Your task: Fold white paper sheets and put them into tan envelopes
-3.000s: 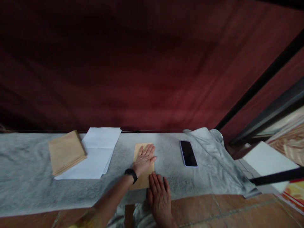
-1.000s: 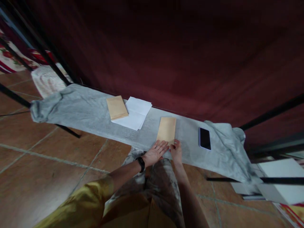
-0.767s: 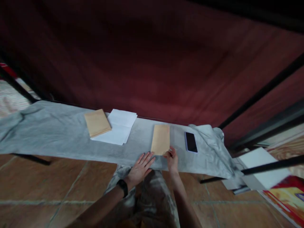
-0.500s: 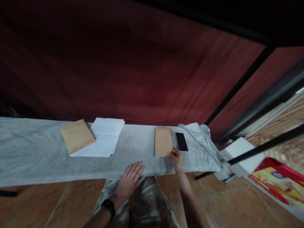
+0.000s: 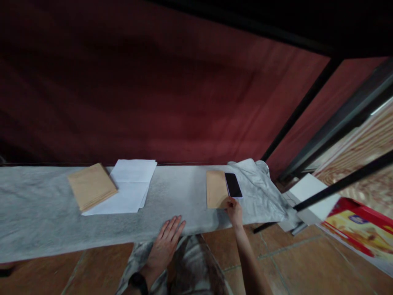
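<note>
A single brown paper envelope lies flat on the grey cloth, its right edge up against a dark-screened phone. My right hand pinches the envelope's near right corner, just below the phone. Flat on the front edge of the cloth rests my left hand, fingers stretched out and holding nothing; a dark watch is on that wrist. Further left, a stack of brown envelopes partly covers white paper sheets.
The grey cloth covers a long narrow surface, bunched at its right end. Behind it hangs a dark red curtain-like sheet. Black metal bars, a white box and a red and yellow box are at the right.
My right hand has slid the envelope to the right, closing the gap to the phone. The left hand stays flat at the edge. The view has shifted slightly.
</note>
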### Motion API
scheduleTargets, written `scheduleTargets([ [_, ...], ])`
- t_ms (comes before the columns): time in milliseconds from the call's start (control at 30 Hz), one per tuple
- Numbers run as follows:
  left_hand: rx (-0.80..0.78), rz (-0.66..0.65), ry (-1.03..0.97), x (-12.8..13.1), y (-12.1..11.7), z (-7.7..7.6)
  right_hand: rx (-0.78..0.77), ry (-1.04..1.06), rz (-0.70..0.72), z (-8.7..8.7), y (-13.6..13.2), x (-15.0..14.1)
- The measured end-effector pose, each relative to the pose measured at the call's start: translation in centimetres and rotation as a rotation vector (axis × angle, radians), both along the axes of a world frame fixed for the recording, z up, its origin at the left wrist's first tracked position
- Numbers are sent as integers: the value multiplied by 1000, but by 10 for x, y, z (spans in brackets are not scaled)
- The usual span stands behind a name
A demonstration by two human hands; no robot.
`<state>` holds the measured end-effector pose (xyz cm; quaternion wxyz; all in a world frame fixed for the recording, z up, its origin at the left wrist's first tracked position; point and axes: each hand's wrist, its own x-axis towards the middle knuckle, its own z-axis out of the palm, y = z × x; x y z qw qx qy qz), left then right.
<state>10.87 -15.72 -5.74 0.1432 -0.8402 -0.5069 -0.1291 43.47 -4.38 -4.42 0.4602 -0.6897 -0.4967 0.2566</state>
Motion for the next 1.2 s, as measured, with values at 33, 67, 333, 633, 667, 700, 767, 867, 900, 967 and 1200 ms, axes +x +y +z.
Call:
scheduleTargets([
  [33, -1, 6, 3, 0, 0, 0, -2, -25, 10, 1, 2, 0],
  [67, 1, 6, 6, 0, 0, 1, -2, -54, 16, 2, 3, -1],
  [333, -4, -18, -27, -2, -1, 2, 40, -353, -38, 14, -4, -10],
  [633, -80, 125, -227, -25, 15, 31, 275, -840, 147, 9, -17, -49],
  [667, -55, 203, -254, -32, 21, 34, 315, -834, 188, 4, -19, -58],
  [700, -27, 284, -275, -42, 27, 36, 347, -824, 222, 0, -21, -66],
  [767, 26, 431, -284, -63, 39, 37, 382, -825, 280, -10, -27, -81],
  [867, 40, 643, -260, -95, 50, 33, 370, -868, 302, -23, -35, -91],
  [900, 10, 696, -247, -103, 51, 32, 363, -883, 307, -26, -36, -91],
  [967, -79, 751, -215, -115, 51, 30, 364, -902, 316, -29, -36, -89],
  [1200, -186, 741, -123, -119, 54, 45, 398, -900, 314, -30, -33, -85],
])
